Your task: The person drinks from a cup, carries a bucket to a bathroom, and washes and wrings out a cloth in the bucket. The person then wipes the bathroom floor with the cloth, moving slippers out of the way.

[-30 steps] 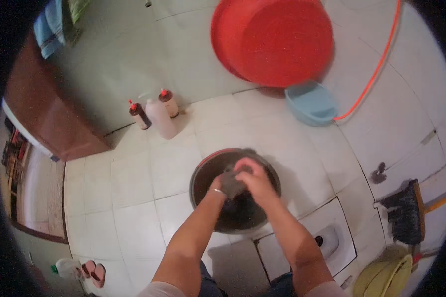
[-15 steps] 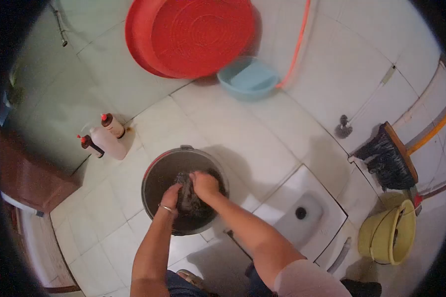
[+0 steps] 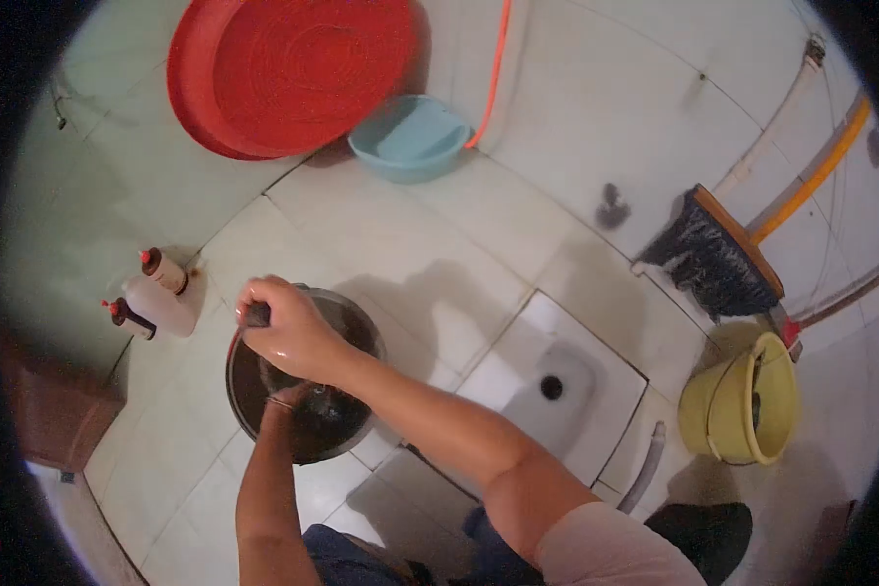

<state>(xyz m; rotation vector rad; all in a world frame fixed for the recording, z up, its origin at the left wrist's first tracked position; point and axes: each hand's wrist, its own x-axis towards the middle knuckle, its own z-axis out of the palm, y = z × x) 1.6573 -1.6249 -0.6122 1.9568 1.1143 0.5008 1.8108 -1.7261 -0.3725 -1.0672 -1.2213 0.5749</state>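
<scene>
A dark round bucket [image 3: 376, 337] with dark water in it stands on the tiled floor. My right hand [image 3: 288, 327] is raised over the bucket, its fingers wrapped round a wet dark cloth [image 3: 257, 314] whose end shows at the fist. Lower down, inside the bucket, my left hand [image 3: 291, 393] is partly hidden beneath the right one. A band circles the left wrist. The left fingers cannot be made out, nor whether they hold the lower part of the cloth.
Bottles [image 3: 156, 303] stand by the left wall. A red tub [image 3: 313, 68] leans behind a blue basin [image 3: 410, 142]. Right of the bucket lie a squat toilet [image 3: 566, 391], a broom [image 3: 713, 254] and a yellow bucket [image 3: 703, 415].
My right hand has risen above the bucket with the dark cloth, while my left hand stays low in it. The view has turned, so the surroundings have shifted left.
</scene>
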